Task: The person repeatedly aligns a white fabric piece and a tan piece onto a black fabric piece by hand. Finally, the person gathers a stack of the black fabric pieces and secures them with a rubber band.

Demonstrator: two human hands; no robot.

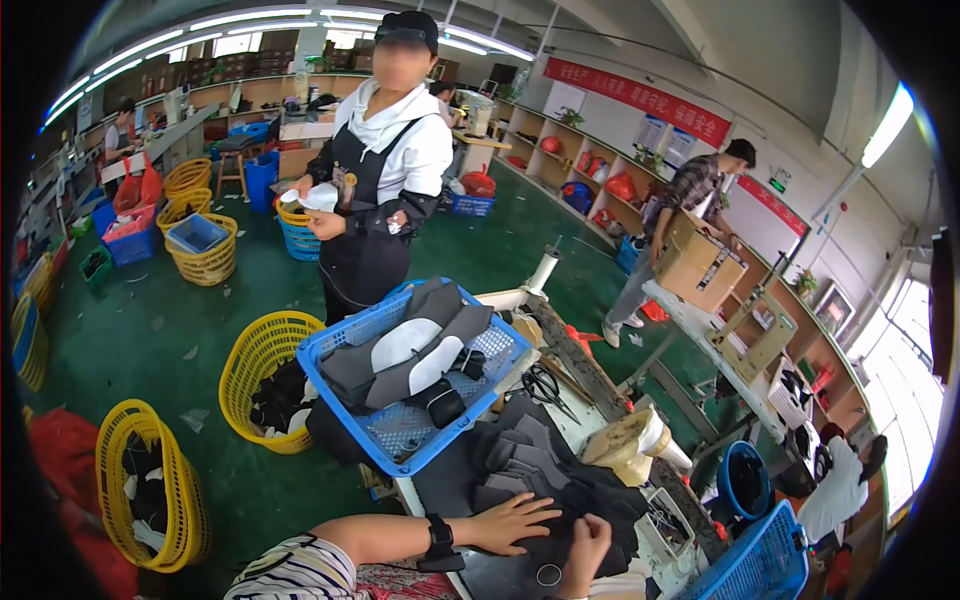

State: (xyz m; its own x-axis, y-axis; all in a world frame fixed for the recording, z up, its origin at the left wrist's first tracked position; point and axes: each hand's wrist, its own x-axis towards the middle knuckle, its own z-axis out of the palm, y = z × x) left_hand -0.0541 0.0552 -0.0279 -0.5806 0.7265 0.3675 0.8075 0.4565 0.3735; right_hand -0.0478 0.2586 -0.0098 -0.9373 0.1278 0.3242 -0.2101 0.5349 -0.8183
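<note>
My left hand (512, 524) lies flat with its fingers spread on a pile of dark grey and black cut fabric pieces (528, 452). A black band (440, 540) circles that wrist. Just to its right, over the same dark pieces, my right hand (588, 548) is closed with its fingers curled in. Whatever it may hold is hidden. Beyond the pile, a blue plastic basket (405, 445) holds dark grey pieces, white-faced pieces (405, 343) and small black bundles. Black-handled scissors (545, 385) rest on the table to its right.
A sewing machine (625, 445) stands right of the pile. Yellow baskets (245, 365) sit on the green floor (200, 330) at left. Facing me beyond the table, a person (375, 180) in a black apron holds white pieces. At right, another person handles a cardboard box (697, 262).
</note>
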